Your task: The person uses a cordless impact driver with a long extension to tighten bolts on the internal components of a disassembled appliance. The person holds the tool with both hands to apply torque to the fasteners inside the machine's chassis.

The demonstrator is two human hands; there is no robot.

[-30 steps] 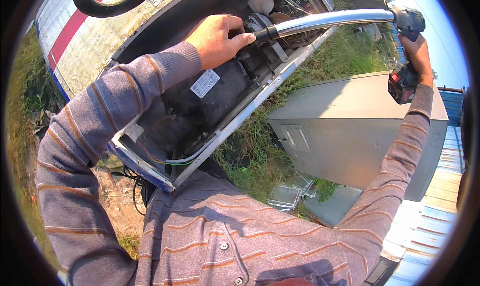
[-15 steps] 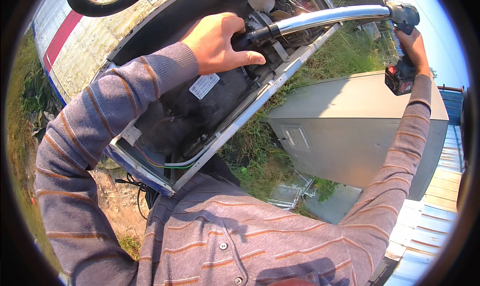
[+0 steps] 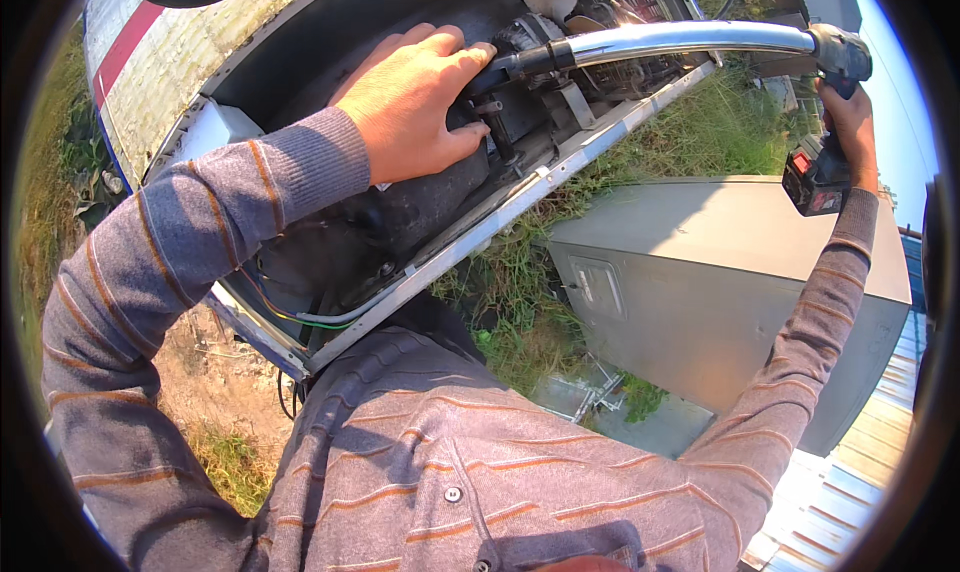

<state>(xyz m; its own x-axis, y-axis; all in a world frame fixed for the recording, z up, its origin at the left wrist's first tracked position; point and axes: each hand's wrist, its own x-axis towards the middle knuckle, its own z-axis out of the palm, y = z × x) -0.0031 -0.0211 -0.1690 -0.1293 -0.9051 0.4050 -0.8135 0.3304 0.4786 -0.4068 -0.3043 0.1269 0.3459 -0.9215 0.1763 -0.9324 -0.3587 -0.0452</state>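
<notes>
So the left hand (image 3: 410, 102) has just let its pinch go. A second ago thumb and finger were closed on the black end piece (image 3: 525, 64); now the thumb's swung out, the fingers are loosely spread and the hand has slid back off to the left. The index tip is right by that end, can't tell from here if it's actually touching. My take: the right hand (image 3: 850, 122) is probably doing most of the supporting now. That one hasn't changed, it's wrapped tight round the grip of a cordless power tool (image 3: 842, 54).

The chrome tube (image 3: 690, 38) runs from the tool's head, just above the right fist, across to the black end beside the left fingers. Super shiny, looks a bit bowed, though that may be the lens. Under the left hand there's an open metal housing (image 3: 540, 179), pretty grimy inside. Big grey cabinet (image 3: 700, 302) below and left of the right hand.
</notes>
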